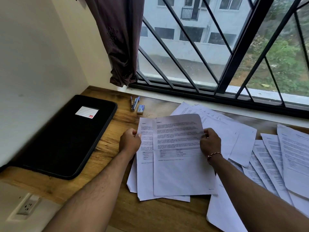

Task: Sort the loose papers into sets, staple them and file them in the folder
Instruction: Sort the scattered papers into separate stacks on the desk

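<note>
A few printed sheets (177, 164) are held fanned over the wooden desk (107, 148) in the middle of the head view. My left hand (130, 141) pinches the left edge of the lower sheets. My right hand (210, 141) grips the right edge of the top sheet. More loose papers (274, 158) lie spread across the desk to the right. A closed black folder (66, 136) with a white label lies at the left. A blue stapler (134, 103) and a small staple box (140, 109) sit near the window sill.
A barred window (217, 47) runs along the back of the desk, with a dark curtain (117, 39) bunched at its left. A white wall bounds the left side. A wall socket (27, 205) sits below the desk's front edge.
</note>
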